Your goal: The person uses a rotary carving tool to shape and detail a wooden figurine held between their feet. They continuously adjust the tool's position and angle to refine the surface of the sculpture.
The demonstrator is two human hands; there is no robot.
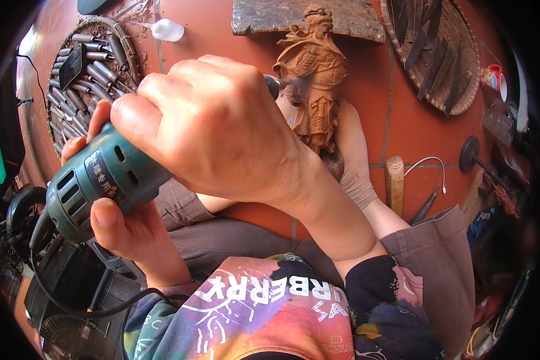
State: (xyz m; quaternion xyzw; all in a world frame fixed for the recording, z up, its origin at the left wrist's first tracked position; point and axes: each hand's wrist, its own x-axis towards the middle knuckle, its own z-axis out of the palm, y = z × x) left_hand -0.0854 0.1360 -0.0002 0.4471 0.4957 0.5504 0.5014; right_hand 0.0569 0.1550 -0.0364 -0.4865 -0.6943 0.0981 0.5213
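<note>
Both my hands hold a green electric die grinder (pixel 72 198) at a slant across the left and middle of the view. My left hand (pixel 129 231) cradles its vented rear body from below, with the thumb on the near side and fingertips showing on the far side. Over the front part my right hand (pixel 204 129) is wrapped, hiding most of it. The dark front end (pixel 275 87) pokes out beside a carved wooden figure (pixel 321 75) in armour; whether its bit touches the wood I cannot tell. My sock-covered feet (pixel 351 141) flank the figure's lower part.
A thick wooden board (pixel 258 17) lies under the figure's top. Round baskets hold carving chisels (pixel 96 72) at left and flat blades (pixel 441 63) at right. A white squeeze bottle (pixel 167 30), wooden mallet (pixel 395 180) and black power cord (pixel 72 311) are around me.
</note>
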